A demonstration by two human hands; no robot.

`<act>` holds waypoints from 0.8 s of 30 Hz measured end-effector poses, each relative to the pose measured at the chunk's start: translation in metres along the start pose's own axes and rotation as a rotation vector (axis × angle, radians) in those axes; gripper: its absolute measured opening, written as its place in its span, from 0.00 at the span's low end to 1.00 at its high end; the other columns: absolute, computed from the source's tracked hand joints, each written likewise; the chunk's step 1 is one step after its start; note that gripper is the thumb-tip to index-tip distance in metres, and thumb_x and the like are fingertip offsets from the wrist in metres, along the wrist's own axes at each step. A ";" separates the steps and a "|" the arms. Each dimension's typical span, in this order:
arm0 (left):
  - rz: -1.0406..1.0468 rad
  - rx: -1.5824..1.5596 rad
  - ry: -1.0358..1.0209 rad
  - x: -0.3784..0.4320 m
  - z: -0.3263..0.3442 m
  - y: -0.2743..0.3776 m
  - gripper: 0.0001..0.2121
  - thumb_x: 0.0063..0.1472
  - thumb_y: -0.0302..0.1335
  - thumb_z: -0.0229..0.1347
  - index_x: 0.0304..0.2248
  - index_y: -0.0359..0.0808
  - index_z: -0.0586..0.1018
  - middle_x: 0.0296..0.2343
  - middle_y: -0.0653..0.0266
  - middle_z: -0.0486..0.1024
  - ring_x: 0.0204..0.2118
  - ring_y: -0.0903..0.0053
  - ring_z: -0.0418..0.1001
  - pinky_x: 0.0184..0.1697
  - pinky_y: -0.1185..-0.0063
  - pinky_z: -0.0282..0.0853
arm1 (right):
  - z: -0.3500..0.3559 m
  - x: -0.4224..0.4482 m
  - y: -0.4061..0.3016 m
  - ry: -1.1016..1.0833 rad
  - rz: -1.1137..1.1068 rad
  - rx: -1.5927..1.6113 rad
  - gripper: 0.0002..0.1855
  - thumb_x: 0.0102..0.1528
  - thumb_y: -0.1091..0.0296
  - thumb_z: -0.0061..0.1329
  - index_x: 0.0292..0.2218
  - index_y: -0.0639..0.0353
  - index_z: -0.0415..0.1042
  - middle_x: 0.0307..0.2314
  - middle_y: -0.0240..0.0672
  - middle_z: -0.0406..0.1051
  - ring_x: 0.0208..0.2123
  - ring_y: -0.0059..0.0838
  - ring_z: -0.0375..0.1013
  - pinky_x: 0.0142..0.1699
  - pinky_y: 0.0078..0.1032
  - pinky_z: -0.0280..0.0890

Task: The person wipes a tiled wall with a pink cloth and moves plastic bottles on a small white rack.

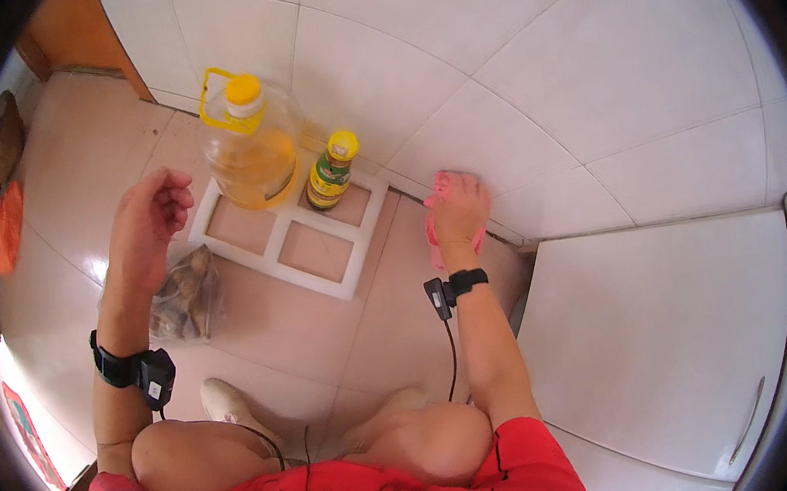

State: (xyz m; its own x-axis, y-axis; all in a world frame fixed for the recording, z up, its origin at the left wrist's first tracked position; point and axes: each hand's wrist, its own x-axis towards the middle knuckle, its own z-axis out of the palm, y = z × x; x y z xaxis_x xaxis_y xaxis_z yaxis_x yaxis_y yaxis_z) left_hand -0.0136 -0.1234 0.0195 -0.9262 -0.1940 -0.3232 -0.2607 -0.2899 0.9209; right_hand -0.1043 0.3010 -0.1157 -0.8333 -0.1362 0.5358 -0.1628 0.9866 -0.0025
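My right hand (pixel 461 208) presses a pink cloth (pixel 438 250) against the foot of the white tiled wall (pixel 530 147), where it meets the floor. My left hand (pixel 162 210) is raised with its fingers curled loosely and nothing seen in it. Between the hands, a white foam frame (pixel 316 288) with square openings lies on the tiled floor. A large clear jug of yellow oil (pixel 250 153) with a yellow cap and handle stands at its back left. Beside the jug, a small bottle with a yellow cap (pixel 329 175) stands at an opening of the frame.
A clear plastic bag (pixel 188 297) with brown contents lies by my left forearm. An orange bag (pixel 6 228) is at the far left. A white cabinet or appliance with a handle (pixel 660 336) stands at the right. An orange-brown door (pixel 81 35) is at the upper left.
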 end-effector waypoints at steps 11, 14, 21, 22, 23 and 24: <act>-0.022 0.003 0.013 -0.004 -0.007 -0.002 0.11 0.63 0.36 0.45 0.31 0.38 0.74 0.21 0.74 0.69 0.23 0.88 0.63 0.26 0.88 0.58 | -0.024 0.019 -0.019 0.133 -0.104 -0.068 0.16 0.40 0.71 0.52 0.35 0.48 0.72 0.33 0.31 0.69 0.35 0.39 0.66 0.41 0.34 0.62; -0.038 0.009 0.012 0.002 -0.004 -0.004 0.10 0.63 0.35 0.46 0.31 0.39 0.74 0.21 0.74 0.68 0.23 0.89 0.63 0.27 0.88 0.59 | 0.002 -0.012 0.007 -0.017 -0.012 -0.026 0.16 0.41 0.71 0.52 0.36 0.50 0.72 0.33 0.33 0.69 0.36 0.40 0.67 0.42 0.34 0.62; -0.036 -0.012 0.099 -0.002 -0.010 -0.007 0.11 0.63 0.34 0.45 0.30 0.36 0.74 0.22 0.72 0.69 0.24 0.88 0.63 0.28 0.88 0.59 | -0.054 0.002 0.043 0.430 0.513 0.311 0.13 0.45 0.75 0.48 0.36 0.54 0.72 0.33 0.37 0.71 0.39 0.43 0.67 0.44 0.38 0.61; -0.038 -0.007 0.093 -0.002 -0.007 -0.008 0.11 0.63 0.34 0.45 0.31 0.36 0.74 0.22 0.73 0.69 0.24 0.88 0.63 0.28 0.88 0.59 | -0.071 0.015 0.038 0.488 0.453 0.330 0.13 0.45 0.75 0.48 0.35 0.54 0.72 0.33 0.36 0.71 0.39 0.43 0.67 0.43 0.37 0.61; -0.039 -0.002 0.086 0.000 -0.005 -0.009 0.12 0.63 0.34 0.44 0.31 0.36 0.74 0.22 0.73 0.69 0.24 0.88 0.63 0.28 0.88 0.59 | -0.090 0.032 0.033 0.548 0.391 0.348 0.12 0.45 0.75 0.48 0.35 0.54 0.73 0.33 0.36 0.71 0.38 0.42 0.67 0.43 0.37 0.62; -0.042 -0.004 0.060 0.002 -0.003 -0.011 0.11 0.63 0.34 0.44 0.31 0.36 0.74 0.22 0.73 0.69 0.24 0.88 0.64 0.28 0.88 0.59 | -0.100 0.042 0.032 0.612 0.328 0.360 0.11 0.46 0.75 0.48 0.34 0.54 0.73 0.33 0.36 0.71 0.38 0.42 0.67 0.43 0.36 0.62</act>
State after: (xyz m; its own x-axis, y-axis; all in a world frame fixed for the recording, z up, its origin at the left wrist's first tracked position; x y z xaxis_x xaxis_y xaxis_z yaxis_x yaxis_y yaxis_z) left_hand -0.0119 -0.1237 0.0084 -0.8964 -0.2377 -0.3741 -0.2976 -0.3025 0.9055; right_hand -0.0920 0.3358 -0.0089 -0.4461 0.3341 0.8303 -0.2068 0.8641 -0.4588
